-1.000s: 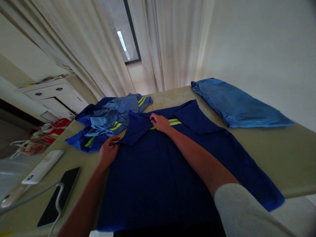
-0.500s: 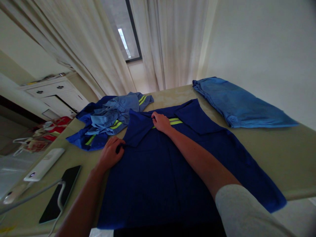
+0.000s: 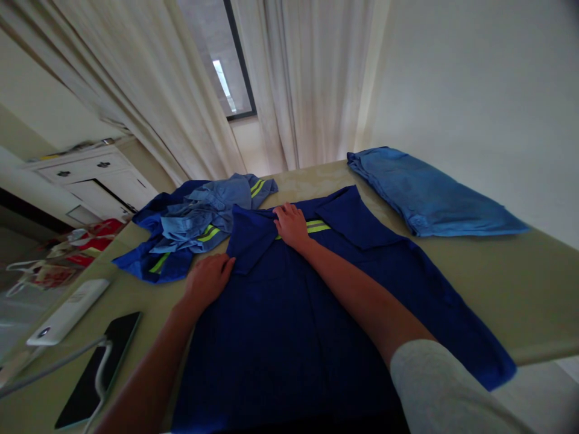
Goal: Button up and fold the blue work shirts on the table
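Note:
A dark blue work jacket (image 3: 271, 337) lies spread on the table in front of me. Two folded flaps lie at its far end, with a yellow-and-grey reflective stripe (image 3: 318, 226) between them. My right hand (image 3: 292, 226) rests on the jacket near its far edge, over the stripe's left part, fingers laid out on the cloth. At the left edge, beside the left flap's lower corner, my left hand (image 3: 210, 277) has its thumb and fingertips closed together on the fabric. How much cloth it pinches is hidden.
Crumpled blue garments with reflective stripes (image 3: 203, 211) lie at the far left. A folded lighter blue garment (image 3: 434, 196) is at the far right. Along the left side lie a white device (image 3: 70, 310), a dark tablet-like slab (image 3: 99, 371) and a grey cable (image 3: 100, 367).
My right hand has loosened from a curled grip to fingers laid out on the cloth. My left thumb and fingers have come together at the jacket's edge. The view has shifted slightly.

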